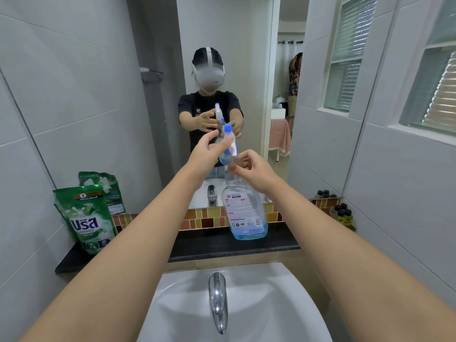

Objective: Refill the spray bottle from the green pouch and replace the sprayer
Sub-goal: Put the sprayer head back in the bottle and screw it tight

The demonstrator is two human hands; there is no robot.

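Clear plastic spray bottle with white label (243,211) held up in the air over the dark stone ledge (222,243), above the white ceramic basin (271,304); only a shallow layer of blue liquid at the bottom, so judged nearly empty, refill not started. White-and-blue trigger sprayer (230,141) sitting at the neck, tilted a little; cannot tell whether threaded on or already loose. Right hand (256,172) pinching the neck just under the sprayer, fingers closed around it, carrying the bottle's weight. Left hand (209,154) at the sprayer head, thumb and fingers partly spread, touching or about to close on it; a firm hold not confirmed. Looks like the unscrewing step, very early in the task. Green stand-up refill pouch with white lettering (86,218) upright at the left end of the ledge, well apart from the bottle, untouched, top apparently unopened. Left to do, judged: sprayer off, pouch opened, liquid poured in, sprayer screwed back. Chrome tap (218,302) below, over the basin. Wall mirror (160,95) behind the ledge reflecting hands and bottle. Small dark-capped bottles (341,211) at right corner, not involved.
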